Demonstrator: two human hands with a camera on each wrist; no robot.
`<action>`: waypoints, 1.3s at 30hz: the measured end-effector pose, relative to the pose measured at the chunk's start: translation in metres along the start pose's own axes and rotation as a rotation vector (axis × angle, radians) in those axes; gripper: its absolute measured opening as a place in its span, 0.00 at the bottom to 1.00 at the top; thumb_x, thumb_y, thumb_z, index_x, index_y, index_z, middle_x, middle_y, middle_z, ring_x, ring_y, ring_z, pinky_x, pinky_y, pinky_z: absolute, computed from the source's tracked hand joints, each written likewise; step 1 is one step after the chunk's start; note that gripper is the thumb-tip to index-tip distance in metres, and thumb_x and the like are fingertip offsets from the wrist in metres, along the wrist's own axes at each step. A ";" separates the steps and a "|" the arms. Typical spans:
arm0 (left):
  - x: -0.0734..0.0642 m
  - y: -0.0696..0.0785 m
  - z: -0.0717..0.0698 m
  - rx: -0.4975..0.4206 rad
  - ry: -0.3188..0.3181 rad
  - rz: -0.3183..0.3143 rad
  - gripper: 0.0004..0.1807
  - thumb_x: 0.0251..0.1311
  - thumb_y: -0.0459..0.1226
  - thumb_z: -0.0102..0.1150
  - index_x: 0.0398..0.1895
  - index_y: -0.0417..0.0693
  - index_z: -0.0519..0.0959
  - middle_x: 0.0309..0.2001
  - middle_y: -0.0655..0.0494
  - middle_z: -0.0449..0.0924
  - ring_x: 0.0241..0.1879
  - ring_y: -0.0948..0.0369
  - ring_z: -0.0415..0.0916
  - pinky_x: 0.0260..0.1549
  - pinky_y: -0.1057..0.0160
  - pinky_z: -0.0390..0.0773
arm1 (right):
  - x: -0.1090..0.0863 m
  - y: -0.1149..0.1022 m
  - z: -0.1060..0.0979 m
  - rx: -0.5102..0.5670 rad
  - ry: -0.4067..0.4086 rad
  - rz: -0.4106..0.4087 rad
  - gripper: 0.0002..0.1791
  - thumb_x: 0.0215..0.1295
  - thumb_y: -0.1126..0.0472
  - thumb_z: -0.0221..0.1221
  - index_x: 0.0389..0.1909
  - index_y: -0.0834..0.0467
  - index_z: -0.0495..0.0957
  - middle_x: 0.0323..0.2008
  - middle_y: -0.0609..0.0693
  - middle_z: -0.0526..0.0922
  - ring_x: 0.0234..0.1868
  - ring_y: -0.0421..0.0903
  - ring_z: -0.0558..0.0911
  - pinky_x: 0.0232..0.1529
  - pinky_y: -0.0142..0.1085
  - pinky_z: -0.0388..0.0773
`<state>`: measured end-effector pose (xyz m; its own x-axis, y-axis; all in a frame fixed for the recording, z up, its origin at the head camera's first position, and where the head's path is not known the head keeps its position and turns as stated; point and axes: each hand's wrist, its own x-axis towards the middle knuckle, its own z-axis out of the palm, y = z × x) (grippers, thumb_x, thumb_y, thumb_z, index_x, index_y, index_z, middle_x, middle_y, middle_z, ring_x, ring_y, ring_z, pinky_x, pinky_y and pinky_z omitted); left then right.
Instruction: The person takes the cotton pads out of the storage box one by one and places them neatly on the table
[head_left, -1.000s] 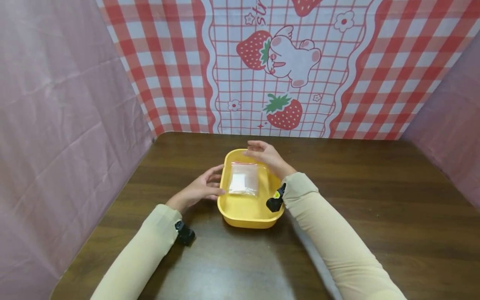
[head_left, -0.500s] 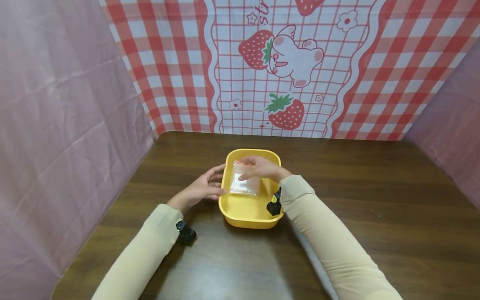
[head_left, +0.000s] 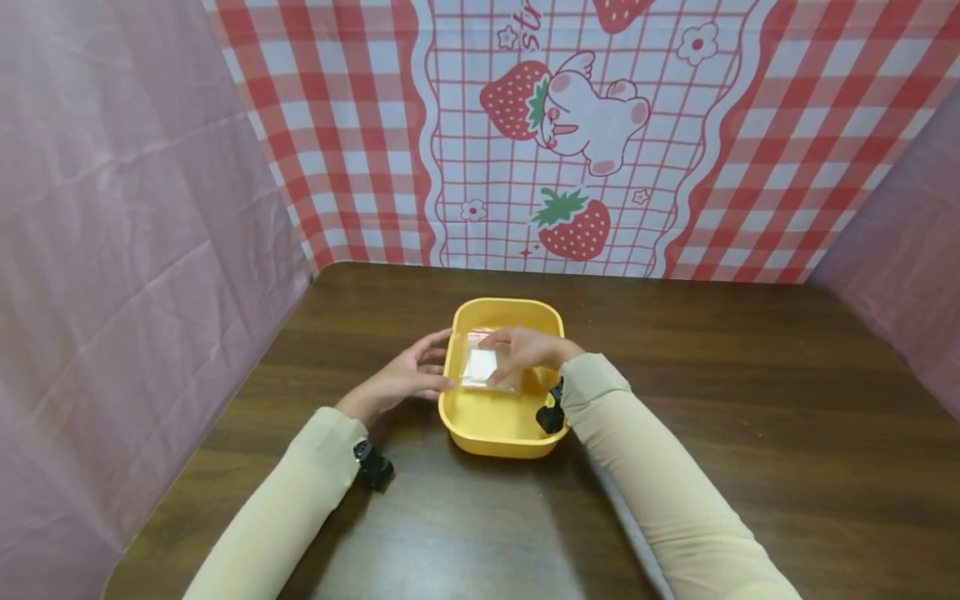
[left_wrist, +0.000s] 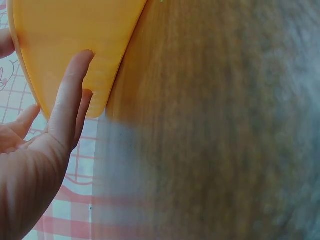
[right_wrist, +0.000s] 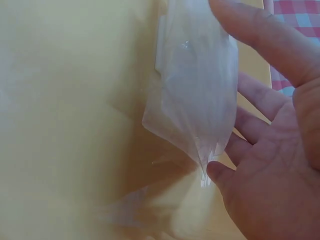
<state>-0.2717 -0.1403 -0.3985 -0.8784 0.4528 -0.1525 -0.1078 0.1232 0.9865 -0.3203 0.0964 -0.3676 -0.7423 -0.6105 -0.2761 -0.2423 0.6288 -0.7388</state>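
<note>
A yellow plastic tub (head_left: 501, 446) sits on the table, holding a clear zip-lock bag (head_left: 480, 365) with a white square in it and a red line along its top. My left hand (head_left: 401, 379) rests at the tub's left side; in the left wrist view its straight fingers (left_wrist: 70, 95) lie along the outer wall, the thumb by the rim. Inside the tub, my right hand (head_left: 528, 348) grips the bag from its right. The right wrist view has the bag (right_wrist: 195, 85) bowed between the thumb (right_wrist: 270, 40) and the fingers behind it.
Below the bag in the right wrist view, a wisp of clear plastic (right_wrist: 125, 207) shows on the tub floor. The brown wooden table (head_left: 712, 400) runs back to a red-and-white strawberry cloth (head_left: 360, 125). A pink curtain (head_left: 150, 208) hangs at the left.
My right hand has come down from over the tub's far rim onto the bag, which is now gripped and has shifted slightly towards me. The left hand has stayed at the tub's side.
</note>
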 end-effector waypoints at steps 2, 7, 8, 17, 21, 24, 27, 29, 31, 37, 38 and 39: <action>0.000 0.000 0.000 -0.001 0.000 -0.001 0.46 0.53 0.27 0.62 0.72 0.55 0.50 0.66 0.40 0.55 0.60 0.44 0.63 0.43 0.53 0.79 | 0.001 0.000 0.000 -0.026 0.000 -0.006 0.38 0.46 0.60 0.71 0.61 0.61 0.69 0.62 0.58 0.67 0.62 0.51 0.64 0.66 0.45 0.54; -0.002 0.002 0.001 -0.003 0.007 -0.002 0.46 0.52 0.27 0.63 0.72 0.55 0.51 0.66 0.40 0.55 0.59 0.45 0.64 0.43 0.53 0.79 | 0.004 0.003 0.000 -0.075 0.006 -0.020 0.35 0.47 0.58 0.71 0.58 0.60 0.72 0.57 0.55 0.72 0.57 0.49 0.68 0.64 0.43 0.59; -0.002 0.002 0.002 -0.003 0.008 -0.001 0.46 0.52 0.27 0.63 0.72 0.55 0.51 0.66 0.40 0.55 0.59 0.45 0.64 0.43 0.53 0.79 | 0.004 0.003 0.000 -0.079 0.006 -0.022 0.34 0.47 0.59 0.71 0.58 0.60 0.72 0.56 0.54 0.73 0.56 0.49 0.69 0.63 0.42 0.59; -0.002 0.002 0.003 -0.046 -0.014 0.017 0.47 0.52 0.24 0.61 0.73 0.52 0.49 0.66 0.37 0.52 0.60 0.42 0.62 0.43 0.51 0.79 | 0.003 0.000 -0.002 -0.098 0.013 -0.057 0.32 0.47 0.62 0.70 0.55 0.63 0.72 0.57 0.56 0.73 0.57 0.49 0.69 0.64 0.42 0.60; -0.002 0.002 0.003 -0.051 -0.018 0.024 0.47 0.52 0.25 0.60 0.73 0.51 0.49 0.66 0.36 0.52 0.60 0.41 0.62 0.43 0.51 0.79 | 0.001 -0.004 -0.004 -0.080 0.031 -0.046 0.32 0.47 0.63 0.70 0.56 0.64 0.72 0.57 0.58 0.73 0.60 0.51 0.68 0.65 0.43 0.58; -0.002 0.001 0.003 -0.044 -0.015 0.023 0.47 0.52 0.25 0.61 0.73 0.51 0.49 0.66 0.36 0.52 0.60 0.41 0.62 0.43 0.51 0.79 | -0.001 -0.008 -0.005 -0.065 0.044 -0.045 0.32 0.48 0.63 0.69 0.56 0.65 0.72 0.58 0.58 0.72 0.61 0.52 0.67 0.65 0.43 0.57; -0.002 0.002 0.003 -0.036 -0.013 0.016 0.47 0.52 0.25 0.61 0.73 0.52 0.49 0.66 0.37 0.52 0.60 0.42 0.62 0.43 0.51 0.79 | -0.004 -0.010 -0.008 -0.073 0.057 -0.062 0.34 0.48 0.60 0.70 0.58 0.64 0.71 0.58 0.58 0.72 0.61 0.53 0.67 0.65 0.44 0.59; -0.002 0.002 0.003 -0.029 -0.012 0.015 0.47 0.52 0.26 0.61 0.73 0.52 0.49 0.66 0.37 0.52 0.60 0.42 0.63 0.43 0.51 0.79 | -0.006 -0.011 -0.009 -0.072 0.064 -0.073 0.35 0.48 0.59 0.70 0.58 0.64 0.70 0.58 0.58 0.72 0.60 0.53 0.68 0.64 0.45 0.60; -0.002 0.002 0.004 -0.025 -0.010 0.013 0.47 0.52 0.26 0.62 0.73 0.53 0.49 0.66 0.38 0.53 0.60 0.43 0.63 0.43 0.52 0.79 | -0.006 -0.012 -0.011 -0.062 0.072 -0.066 0.35 0.48 0.59 0.70 0.59 0.62 0.70 0.58 0.57 0.72 0.60 0.52 0.68 0.64 0.45 0.60; -0.003 0.002 0.005 -0.029 -0.001 0.015 0.47 0.52 0.25 0.61 0.72 0.53 0.50 0.66 0.37 0.53 0.60 0.42 0.62 0.42 0.52 0.79 | -0.008 -0.020 -0.015 -0.038 0.108 -0.059 0.34 0.47 0.61 0.71 0.58 0.60 0.71 0.59 0.55 0.72 0.60 0.50 0.68 0.64 0.43 0.60; -0.003 0.001 0.005 -0.031 0.000 0.015 0.46 0.52 0.25 0.61 0.72 0.53 0.50 0.66 0.37 0.53 0.60 0.42 0.62 0.42 0.52 0.79 | -0.009 -0.022 -0.015 -0.038 0.116 -0.062 0.34 0.47 0.61 0.71 0.58 0.60 0.71 0.59 0.55 0.72 0.60 0.50 0.68 0.64 0.43 0.60; -0.003 0.001 0.005 -0.031 0.001 0.017 0.46 0.52 0.25 0.61 0.72 0.53 0.50 0.66 0.37 0.53 0.60 0.42 0.62 0.42 0.52 0.79 | -0.010 -0.023 -0.016 -0.037 0.128 -0.064 0.34 0.47 0.61 0.71 0.58 0.60 0.71 0.58 0.54 0.72 0.60 0.50 0.68 0.63 0.43 0.61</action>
<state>-0.2665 -0.1370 -0.3968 -0.8809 0.4535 -0.1356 -0.1072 0.0879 0.9903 -0.3174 0.0954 -0.3378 -0.7975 -0.5852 -0.1465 -0.3128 0.6089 -0.7290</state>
